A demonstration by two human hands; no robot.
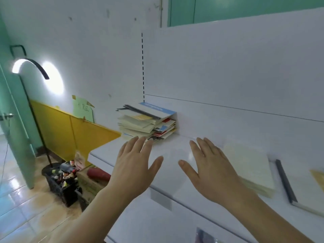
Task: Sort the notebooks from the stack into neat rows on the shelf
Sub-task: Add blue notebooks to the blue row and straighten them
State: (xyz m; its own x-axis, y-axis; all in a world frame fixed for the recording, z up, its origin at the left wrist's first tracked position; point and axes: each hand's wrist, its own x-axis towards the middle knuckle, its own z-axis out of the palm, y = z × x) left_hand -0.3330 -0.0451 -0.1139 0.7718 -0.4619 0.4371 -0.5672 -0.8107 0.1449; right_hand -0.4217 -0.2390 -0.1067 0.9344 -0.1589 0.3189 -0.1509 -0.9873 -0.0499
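Both hands are spread flat with straight fingers and hold nothing: the left hand [135,162] hovers just in front of the stack of notebooks [147,122], its fingertips almost at the lowest books, while the right hand [208,165] is further off, to the right of the stack. The stack lies ahead of the left hand at the back left end of the shelf [175,172], untidy. I judge the left hand nearer for the next grasp, and 1 cream notebook [249,165] already lies just right of the right hand.
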